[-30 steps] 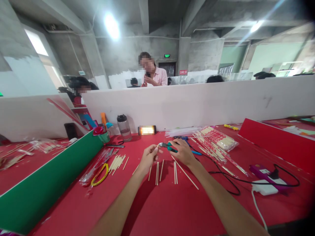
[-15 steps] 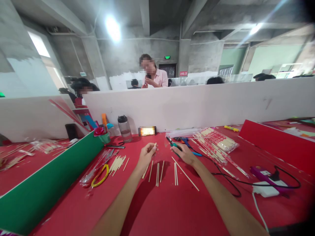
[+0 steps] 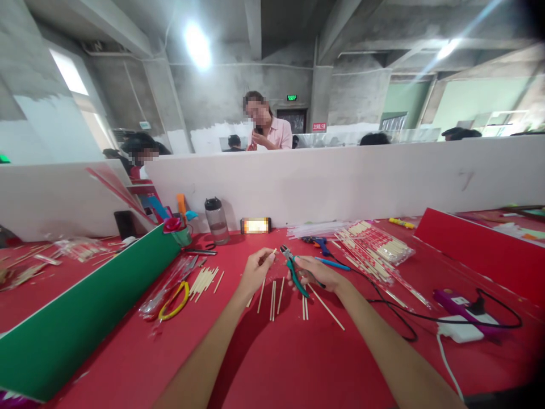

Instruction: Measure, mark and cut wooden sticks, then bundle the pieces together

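My left hand [image 3: 254, 271] pinches a thin wooden stick [image 3: 269, 254] whose tip points right. My right hand [image 3: 317, 272] grips green-handled cutting pliers [image 3: 293, 267], with the jaws close to the stick's tip. Several cut sticks [image 3: 275, 295] lie in a row on the red table [image 3: 272, 352] just below both hands, and one long stick [image 3: 326, 307] lies slanted to their right.
A pile of short sticks [image 3: 204, 279], a yellow loop [image 3: 174, 301] and plastic wrappers lie left. Packs of chopsticks [image 3: 377, 244] lie right, beside blue-handled tools [image 3: 323, 250], a black cable and a white power strip [image 3: 462, 328]. A bottle [image 3: 216, 220], a phone [image 3: 255, 225], a green divider [image 3: 80, 307] and a white partition surround the work area.
My right hand swung the pliers away from the stick, then brought them back with the jaws near the stick's tip. My left hand kept holding the stick.
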A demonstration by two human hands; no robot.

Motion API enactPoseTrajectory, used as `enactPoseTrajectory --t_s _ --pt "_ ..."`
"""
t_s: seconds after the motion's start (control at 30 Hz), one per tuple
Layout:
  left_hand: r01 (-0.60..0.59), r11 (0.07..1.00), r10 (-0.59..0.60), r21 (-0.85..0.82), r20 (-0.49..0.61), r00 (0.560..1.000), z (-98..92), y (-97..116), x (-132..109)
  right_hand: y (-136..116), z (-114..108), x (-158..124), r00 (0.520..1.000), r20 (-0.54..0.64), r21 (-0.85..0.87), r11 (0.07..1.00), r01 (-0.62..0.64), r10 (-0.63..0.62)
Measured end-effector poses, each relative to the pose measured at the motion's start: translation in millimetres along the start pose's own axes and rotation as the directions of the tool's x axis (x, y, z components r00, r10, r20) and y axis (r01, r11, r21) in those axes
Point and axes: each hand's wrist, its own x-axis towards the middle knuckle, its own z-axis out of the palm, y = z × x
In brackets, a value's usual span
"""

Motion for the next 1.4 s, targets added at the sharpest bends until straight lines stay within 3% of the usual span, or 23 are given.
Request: enactPoseTrajectory --t_s 0.13,0.23,0.4,0.57,0.67,1.03,1.4 --pt "-0.013 1.0 0.013 0.004 0.003 1.0 0.0 2 -1 -2 1 0 0.999 -0.037 -0.194 0.981 0.011 -0.019" --pt "-0.011 1.0 0.011 -0.001 0.002 1.0 -0.4 3 -2 -5 4 1 0.988 -0.051 -0.43 0.896 0.108 -0.144" --pt "0.004 0.998 -0.002 -0.055 0.023 1.0 -0.3 4 -2 -5 6 5 0.876 -0.047 -0.766 0.58 0.277 -0.48" --pt "0.031 0.995 -0.025 -0.095 0.059 0.998 2.2 4 -2 0 -2 5 0.78 0.013 -0.955 0.224 0.196 -0.626" --pt "0.034 0.995 -0.026 -0.094 0.083 0.996 3.5 5 -4 3 -7 6 0.76 0.058 -0.984 0.093 0.155 -0.647" --pt "0.067 0.991 -0.057 -0.114 0.087 0.995 2.0 2 -3 4 -10 8 0.724 0.056 -0.995 0.022 0.098 -0.688" --pt "0.064 0.994 -0.055 -0.086 0.106 0.993 0.7 -4 -2 3 -13 8 0.749 0.076 -0.996 -0.02 0.084 -0.658"
